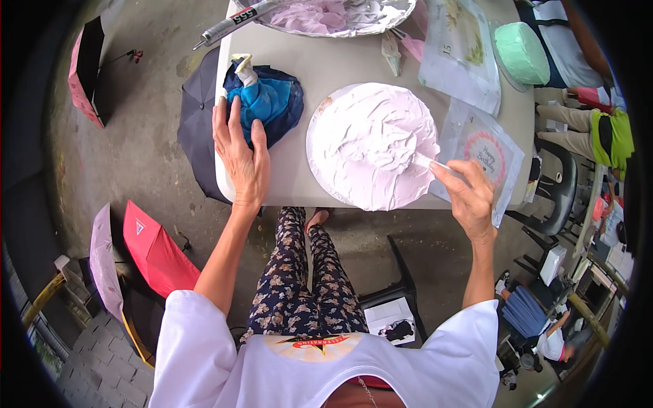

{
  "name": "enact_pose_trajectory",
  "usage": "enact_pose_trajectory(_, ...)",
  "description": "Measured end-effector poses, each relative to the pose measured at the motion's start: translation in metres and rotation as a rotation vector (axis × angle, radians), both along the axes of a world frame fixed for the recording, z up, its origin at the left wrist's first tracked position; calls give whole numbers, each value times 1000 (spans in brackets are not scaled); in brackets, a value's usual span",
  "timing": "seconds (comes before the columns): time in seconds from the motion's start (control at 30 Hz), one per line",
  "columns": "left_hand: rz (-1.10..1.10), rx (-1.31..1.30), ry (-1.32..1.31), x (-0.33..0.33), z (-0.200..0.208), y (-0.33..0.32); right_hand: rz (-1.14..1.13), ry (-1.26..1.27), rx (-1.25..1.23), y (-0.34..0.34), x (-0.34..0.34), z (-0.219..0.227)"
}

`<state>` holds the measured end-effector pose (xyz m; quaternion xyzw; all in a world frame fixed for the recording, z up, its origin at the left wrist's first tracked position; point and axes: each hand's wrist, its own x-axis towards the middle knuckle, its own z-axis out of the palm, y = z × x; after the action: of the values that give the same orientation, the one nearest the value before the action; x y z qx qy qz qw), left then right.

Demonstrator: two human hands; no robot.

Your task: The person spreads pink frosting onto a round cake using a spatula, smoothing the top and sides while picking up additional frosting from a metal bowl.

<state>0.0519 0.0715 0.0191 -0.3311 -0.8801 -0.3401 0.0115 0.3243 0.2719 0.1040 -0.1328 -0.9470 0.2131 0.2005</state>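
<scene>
A round cake (371, 146) covered in rough, pale pink frosting is near the table's front edge, in front of me. My right hand (471, 196) pinches a small white spatula (425, 162), whose far end lies in the frosting on the cake's right side. Fingers spread, my left hand (241, 160) is at the table's left edge and holds nothing. Just beyond its fingertips sits a bright blue and navy bundle (265, 98) with a pale, twisted top; whether the fingers touch it, I cannot tell.
Foil tray (367, 27) with pink frosting at the back; a silver tube (231, 26) beside it. Printed sheets in plastic (469, 58) lie right of the cake, near a mint-green cake (520, 54). Open umbrellas (156, 248) stand on the floor at left; chairs (554, 177) and people at right.
</scene>
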Motion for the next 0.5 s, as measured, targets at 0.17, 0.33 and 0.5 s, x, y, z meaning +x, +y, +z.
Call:
enact_pose_trajectory(0.17, 5, -15, -2, -1, 3, -1, -24, 16, 15, 14, -5, -2)
enact_pose_trajectory(0.33, 1, -30, 3, 1, 6, 1, -68, 23, 14, 25, -6, 2)
enact_pose_trajectory(0.5, 8, -29, 4, 1, 5, 0, -95, 7, -3, 34, -5, 3)
